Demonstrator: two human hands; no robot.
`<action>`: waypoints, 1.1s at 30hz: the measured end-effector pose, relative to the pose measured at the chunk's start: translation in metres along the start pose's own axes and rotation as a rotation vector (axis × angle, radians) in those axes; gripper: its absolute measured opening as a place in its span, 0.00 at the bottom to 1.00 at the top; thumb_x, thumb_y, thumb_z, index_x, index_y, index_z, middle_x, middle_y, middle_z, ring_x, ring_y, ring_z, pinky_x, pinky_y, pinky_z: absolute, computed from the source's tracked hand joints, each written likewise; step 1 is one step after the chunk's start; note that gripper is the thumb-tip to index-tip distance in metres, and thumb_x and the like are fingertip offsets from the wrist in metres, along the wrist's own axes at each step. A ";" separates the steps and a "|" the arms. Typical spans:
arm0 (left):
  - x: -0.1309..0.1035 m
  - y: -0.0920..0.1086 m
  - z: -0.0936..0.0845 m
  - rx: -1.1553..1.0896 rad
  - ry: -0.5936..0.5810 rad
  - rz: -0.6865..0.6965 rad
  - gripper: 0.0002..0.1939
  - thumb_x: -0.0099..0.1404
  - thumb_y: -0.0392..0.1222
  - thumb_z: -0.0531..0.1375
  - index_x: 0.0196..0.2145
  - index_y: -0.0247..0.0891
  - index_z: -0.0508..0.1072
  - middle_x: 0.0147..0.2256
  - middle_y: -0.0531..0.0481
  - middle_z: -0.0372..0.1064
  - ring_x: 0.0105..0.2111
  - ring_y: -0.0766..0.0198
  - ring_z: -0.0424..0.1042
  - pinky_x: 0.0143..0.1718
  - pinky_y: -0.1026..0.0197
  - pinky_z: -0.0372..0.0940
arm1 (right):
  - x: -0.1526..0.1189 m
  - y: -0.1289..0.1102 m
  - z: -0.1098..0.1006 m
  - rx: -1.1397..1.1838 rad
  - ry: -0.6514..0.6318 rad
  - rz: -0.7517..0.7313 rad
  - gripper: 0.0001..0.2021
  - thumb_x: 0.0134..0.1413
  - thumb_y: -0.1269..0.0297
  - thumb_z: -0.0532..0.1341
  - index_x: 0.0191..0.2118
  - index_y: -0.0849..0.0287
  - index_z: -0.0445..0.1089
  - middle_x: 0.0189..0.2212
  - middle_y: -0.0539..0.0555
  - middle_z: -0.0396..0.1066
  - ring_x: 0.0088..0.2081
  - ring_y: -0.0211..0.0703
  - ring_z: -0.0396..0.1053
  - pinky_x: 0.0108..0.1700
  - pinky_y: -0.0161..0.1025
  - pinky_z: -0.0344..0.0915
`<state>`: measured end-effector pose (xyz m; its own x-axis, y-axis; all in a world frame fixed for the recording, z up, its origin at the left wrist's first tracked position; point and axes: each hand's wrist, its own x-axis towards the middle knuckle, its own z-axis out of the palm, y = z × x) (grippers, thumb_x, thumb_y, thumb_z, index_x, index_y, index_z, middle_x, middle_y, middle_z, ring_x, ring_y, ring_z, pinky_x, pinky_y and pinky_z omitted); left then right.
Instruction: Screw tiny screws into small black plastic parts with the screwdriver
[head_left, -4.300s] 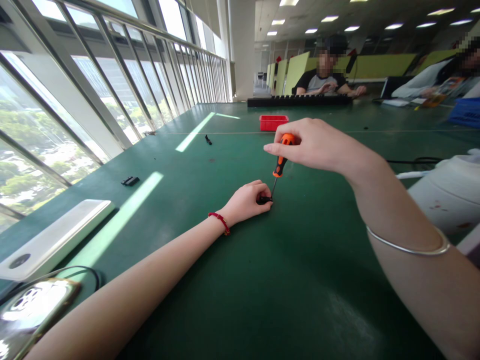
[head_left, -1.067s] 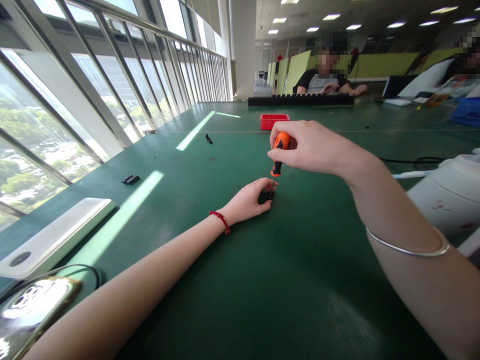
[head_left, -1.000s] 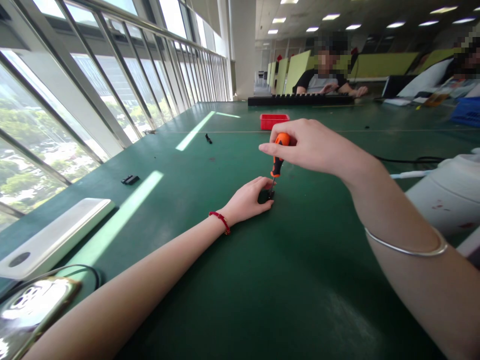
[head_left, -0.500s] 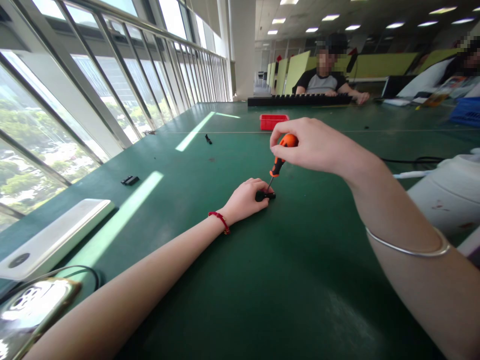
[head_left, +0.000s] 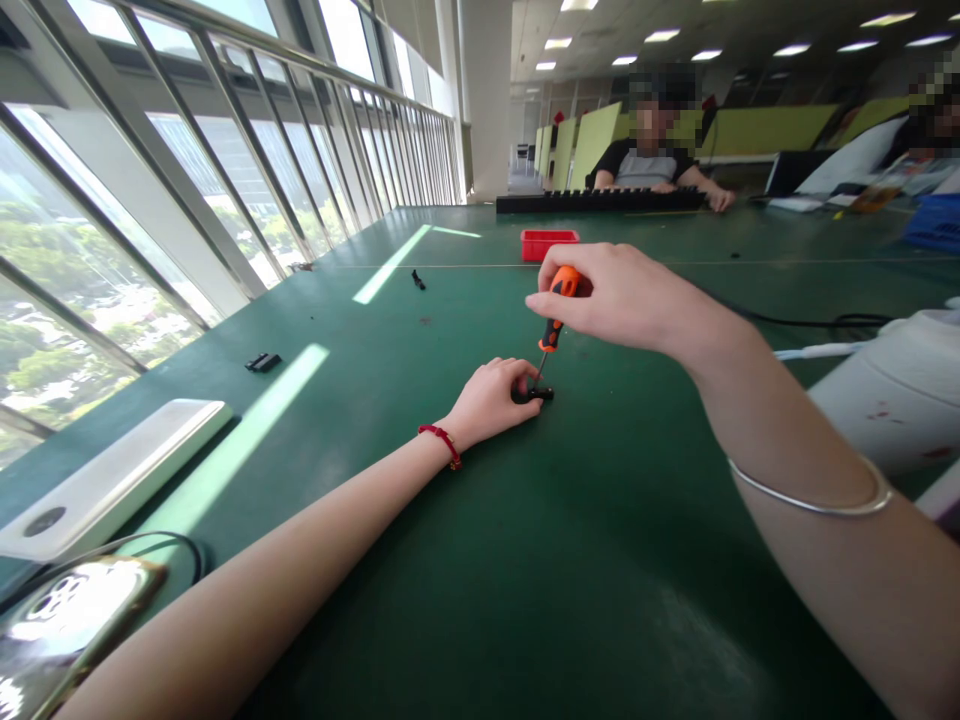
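My left hand (head_left: 495, 402) rests on the green table (head_left: 465, 560), its fingers closed around a small black part (head_left: 541, 394). Most of that part is covered by the fingers, so I cannot make out its kind. Above it my right hand (head_left: 607, 298) grips the handle end of an orange and black screwdriver (head_left: 553, 325) between thumb and fingers. The screwdriver leans slightly, its top to the right, and its thin metal shaft reaches down to the black part. Whether the tip sits in a screw is too small to see.
Beyond my hands stands a red tray (head_left: 546, 246). Small black pieces lie at left, one (head_left: 263, 362) near a white box-like device (head_left: 112, 480). A phone (head_left: 82, 620) and cable sit lower left; a whitish container (head_left: 892, 390) is at right. A person (head_left: 649, 160) sits across the table.
My right hand and the screwdriver's handle have shifted slightly left, so the screwdriver stands a bit more upright. The fingers around the handle have turned a little. My left hand stays in place.
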<state>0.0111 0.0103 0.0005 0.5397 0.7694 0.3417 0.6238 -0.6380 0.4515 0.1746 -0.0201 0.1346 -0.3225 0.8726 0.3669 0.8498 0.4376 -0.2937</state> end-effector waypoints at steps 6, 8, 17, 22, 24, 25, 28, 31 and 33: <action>0.002 -0.001 -0.005 -0.062 -0.111 0.063 0.12 0.57 0.37 0.58 0.40 0.38 0.73 0.29 0.54 0.68 0.34 0.61 0.68 0.40 0.59 0.63 | -0.001 -0.002 -0.001 0.012 -0.018 0.012 0.07 0.49 0.59 0.59 0.34 0.56 0.68 0.24 0.49 0.66 0.27 0.39 0.60 0.30 0.38 0.51; 0.003 -0.001 -0.006 -0.056 -0.111 0.071 0.11 0.57 0.37 0.58 0.40 0.38 0.73 0.28 0.54 0.67 0.33 0.62 0.68 0.39 0.60 0.63 | -0.002 -0.003 -0.001 0.010 -0.023 0.010 0.08 0.47 0.60 0.60 0.34 0.55 0.68 0.25 0.49 0.66 0.27 0.38 0.60 0.30 0.38 0.51; 0.001 -0.001 -0.004 -0.141 -0.084 -0.016 0.06 0.58 0.40 0.59 0.34 0.37 0.71 0.27 0.53 0.68 0.29 0.64 0.66 0.31 0.63 0.62 | 0.001 -0.003 0.001 0.087 -0.021 0.016 0.07 0.45 0.61 0.61 0.31 0.56 0.70 0.25 0.49 0.68 0.28 0.39 0.62 0.30 0.37 0.53; 0.000 -0.001 -0.003 -0.183 -0.069 -0.026 0.04 0.58 0.40 0.59 0.30 0.37 0.69 0.27 0.53 0.67 0.28 0.65 0.66 0.30 0.64 0.61 | 0.001 -0.005 0.008 0.242 -0.314 0.065 0.11 0.49 0.55 0.57 0.27 0.57 0.70 0.18 0.47 0.64 0.21 0.35 0.56 0.25 0.36 0.52; 0.000 -0.002 -0.003 -0.188 -0.064 -0.019 0.04 0.57 0.40 0.59 0.29 0.37 0.69 0.27 0.53 0.67 0.28 0.65 0.66 0.30 0.64 0.61 | -0.003 -0.004 0.005 0.307 -0.388 0.102 0.12 0.51 0.57 0.56 0.25 0.57 0.70 0.13 0.45 0.57 0.18 0.34 0.52 0.23 0.36 0.51; 0.000 -0.003 -0.003 -0.188 -0.061 -0.018 0.04 0.57 0.40 0.59 0.30 0.37 0.69 0.27 0.53 0.68 0.29 0.65 0.66 0.30 0.64 0.61 | -0.005 -0.003 0.002 0.339 -0.377 0.109 0.11 0.51 0.59 0.55 0.24 0.57 0.69 0.12 0.45 0.55 0.17 0.34 0.52 0.24 0.36 0.52; 0.000 -0.003 -0.003 -0.181 -0.064 -0.022 0.05 0.58 0.40 0.60 0.31 0.37 0.70 0.27 0.53 0.68 0.29 0.65 0.66 0.31 0.64 0.62 | -0.015 0.008 -0.008 0.448 -0.219 0.128 0.11 0.52 0.61 0.55 0.25 0.57 0.69 0.10 0.45 0.55 0.17 0.35 0.55 0.26 0.36 0.56; 0.000 -0.002 -0.004 -0.163 -0.060 -0.025 0.05 0.57 0.40 0.60 0.31 0.36 0.70 0.28 0.52 0.68 0.29 0.65 0.67 0.31 0.64 0.62 | -0.031 0.025 0.003 0.456 0.039 0.152 0.09 0.53 0.60 0.56 0.30 0.57 0.70 0.18 0.48 0.64 0.21 0.37 0.61 0.28 0.37 0.58; 0.000 -0.002 -0.004 -0.142 -0.046 -0.018 0.04 0.57 0.39 0.60 0.30 0.36 0.70 0.27 0.52 0.68 0.30 0.64 0.67 0.32 0.63 0.62 | -0.042 0.036 0.026 0.397 0.081 0.109 0.08 0.54 0.60 0.56 0.32 0.56 0.69 0.29 0.52 0.72 0.29 0.41 0.67 0.33 0.39 0.61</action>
<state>0.0074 0.0116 0.0022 0.5564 0.7766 0.2956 0.5493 -0.6107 0.5704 0.2076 -0.0358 0.0854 -0.1921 0.9054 0.3787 0.6455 0.4073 -0.6462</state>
